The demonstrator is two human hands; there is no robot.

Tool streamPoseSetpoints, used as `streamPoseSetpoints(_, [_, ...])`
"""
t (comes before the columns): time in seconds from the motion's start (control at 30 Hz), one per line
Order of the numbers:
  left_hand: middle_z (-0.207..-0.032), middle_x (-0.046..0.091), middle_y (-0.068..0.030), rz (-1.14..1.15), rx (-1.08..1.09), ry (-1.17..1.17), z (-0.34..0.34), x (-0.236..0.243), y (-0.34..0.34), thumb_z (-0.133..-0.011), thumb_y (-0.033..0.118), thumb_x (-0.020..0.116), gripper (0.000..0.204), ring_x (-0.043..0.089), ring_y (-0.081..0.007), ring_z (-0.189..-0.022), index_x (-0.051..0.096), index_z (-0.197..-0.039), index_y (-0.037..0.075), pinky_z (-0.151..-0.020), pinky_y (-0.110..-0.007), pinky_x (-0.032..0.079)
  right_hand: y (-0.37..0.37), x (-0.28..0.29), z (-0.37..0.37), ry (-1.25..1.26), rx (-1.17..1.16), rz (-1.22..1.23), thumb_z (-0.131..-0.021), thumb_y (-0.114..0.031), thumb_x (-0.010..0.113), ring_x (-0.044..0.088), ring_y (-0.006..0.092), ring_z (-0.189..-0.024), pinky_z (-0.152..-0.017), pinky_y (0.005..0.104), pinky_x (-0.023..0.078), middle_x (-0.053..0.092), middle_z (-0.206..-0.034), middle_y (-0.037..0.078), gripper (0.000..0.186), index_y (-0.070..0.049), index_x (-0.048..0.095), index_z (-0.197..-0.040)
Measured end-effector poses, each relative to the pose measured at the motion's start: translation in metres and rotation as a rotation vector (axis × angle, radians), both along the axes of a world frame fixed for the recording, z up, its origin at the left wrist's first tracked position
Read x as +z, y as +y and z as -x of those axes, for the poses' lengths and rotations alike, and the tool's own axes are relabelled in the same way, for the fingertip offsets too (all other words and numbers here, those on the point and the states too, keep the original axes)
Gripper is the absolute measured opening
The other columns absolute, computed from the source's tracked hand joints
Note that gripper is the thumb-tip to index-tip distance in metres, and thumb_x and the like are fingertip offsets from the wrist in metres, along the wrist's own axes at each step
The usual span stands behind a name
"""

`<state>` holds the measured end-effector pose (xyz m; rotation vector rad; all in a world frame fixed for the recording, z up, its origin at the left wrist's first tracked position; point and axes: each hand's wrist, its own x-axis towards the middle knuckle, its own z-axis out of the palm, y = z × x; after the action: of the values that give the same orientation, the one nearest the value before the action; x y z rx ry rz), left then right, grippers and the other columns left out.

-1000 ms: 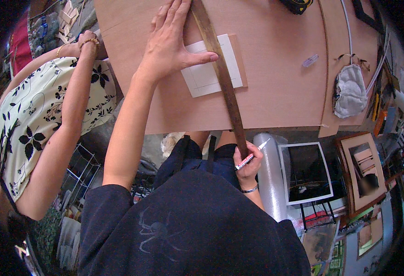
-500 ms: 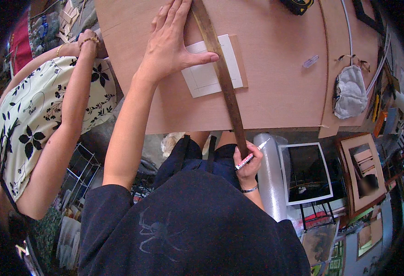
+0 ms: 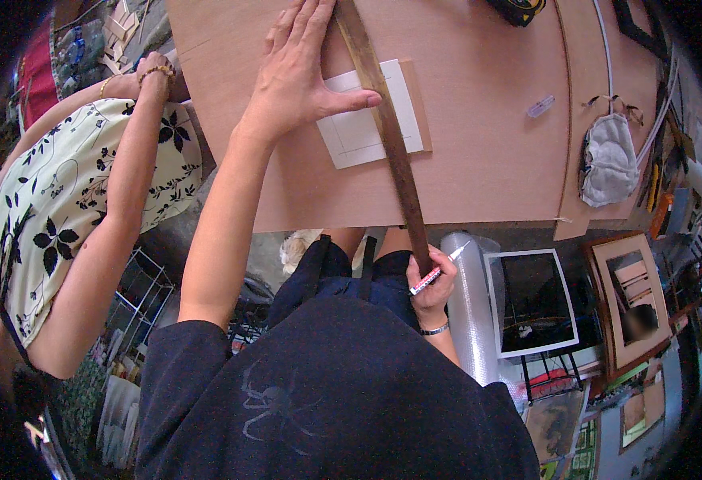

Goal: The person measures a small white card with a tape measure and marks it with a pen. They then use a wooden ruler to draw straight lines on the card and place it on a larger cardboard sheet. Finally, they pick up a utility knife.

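Observation:
A long brown straightedge (image 3: 396, 156) lies slantwise over a white sheet (image 3: 359, 128) that has thin drawn lines. Under the sheet, a pinkish-tan piece of board (image 3: 416, 112) shows along its right side. My left hand (image 3: 295, 84) is spread flat at the straightedge's far part, fingers stretched out and thumb resting across it. Past the near table edge, my right hand (image 3: 433, 292) closes round the straightedge's near end. The same hand also holds a red-and-white pen (image 3: 425, 280), its white tip pointing up and right.
The wooden tabletop (image 3: 479, 184) carries a clear cap (image 3: 540, 106), a black-and-yellow tape measure (image 3: 519, 10) and a white cloth mask (image 3: 609, 160). Another person's arm (image 3: 127, 184) is at the left. Bubble wrap (image 3: 471, 312) and framed pictures (image 3: 627, 296) stand at the right.

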<state>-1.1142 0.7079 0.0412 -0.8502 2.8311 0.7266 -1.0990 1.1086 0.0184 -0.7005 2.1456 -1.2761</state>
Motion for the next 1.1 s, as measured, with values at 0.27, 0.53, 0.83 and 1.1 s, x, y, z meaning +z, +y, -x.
streamPoseSetpoints(0.27, [-0.167,0.015,-0.0226,0.006,-0.025,0.042,0.001,-0.004,-0.001,-0.064,0.066,0.085,0.139,0.009,-0.0362,-0.156,0.011,-0.161,0.000,-0.125,-0.051,0.011,0.000,0.001,0.001,0.006,-0.031,-0.022,-0.090,-0.007,0.076,0.069,0.0296,-0.100,-0.089,0.0386,0.055,0.068,-0.113,0.021,0.045,-0.004,0.046,-0.124])
streamPoseSetpoints(0.53, [-0.168,0.012,-0.0210,-0.016,0.009,-0.006,0.004,0.003,0.004,-0.065,0.065,0.085,0.138,0.007,-0.0349,-0.157,0.010,-0.161,0.001,-0.125,-0.052,0.011,-0.002,0.030,0.064,0.286,-0.036,-0.020,-0.110,-0.041,0.038,0.065,0.0227,-0.085,-0.080,0.0371,0.053,0.068,-0.105,0.019,0.054,0.003,0.044,-0.141])
streamPoseSetpoints(0.83, [-0.168,0.013,-0.0197,0.013,-0.013,0.003,0.000,-0.008,0.001,-0.064,0.066,0.085,0.138,0.008,-0.0346,-0.157,0.010,-0.162,0.002,-0.124,-0.053,0.013,-0.180,-0.007,0.124,0.145,0.015,0.404,-0.106,-0.019,0.055,0.069,0.0231,-0.104,-0.092,0.0334,0.053,0.070,-0.111,0.017,0.030,0.004,0.058,-0.125])
streamPoseSetpoints(1.1, [-0.168,0.013,-0.0184,0.022,0.009,0.062,-0.003,-0.010,0.003,-0.064,0.065,0.085,0.137,0.009,-0.0352,-0.156,0.012,-0.161,0.003,-0.124,-0.054,0.015,-0.208,-0.024,0.123,0.017,-0.014,0.393,-0.098,-0.017,0.068,0.069,0.0261,-0.094,-0.082,0.0354,0.054,0.072,-0.103,0.013,0.020,0.000,0.069,-0.109])
